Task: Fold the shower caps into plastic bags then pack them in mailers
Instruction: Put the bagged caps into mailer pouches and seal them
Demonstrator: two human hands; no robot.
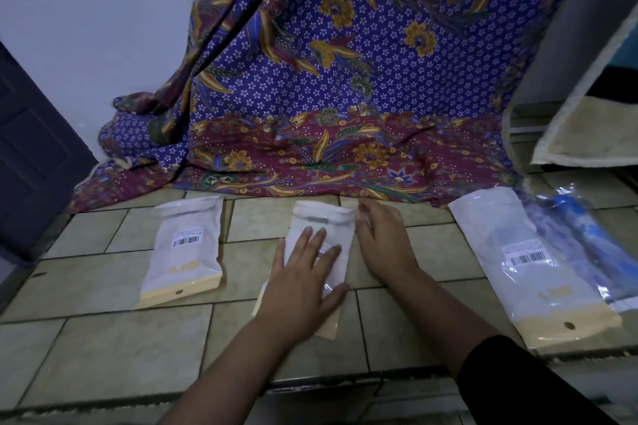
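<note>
Head view: barcode label point(186, 241) on left plastic bag point(183, 272).

The batik cloth point(345, 79) is violet-blue, sprinkled with white flowers and gold blooms, over a maroon floral band. The floor tiles point(103, 338) are greenish beige with dark joints. The left plastic bag point(183, 262) and right plastic bag point(511, 252) are frosted white, cream-ended, with black barcodes.

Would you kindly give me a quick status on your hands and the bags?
Left hand flat on middle bag. Right hand touching its upper right edge. Left bag and right bag lie apart, untouched. No obstruction seen.
</note>
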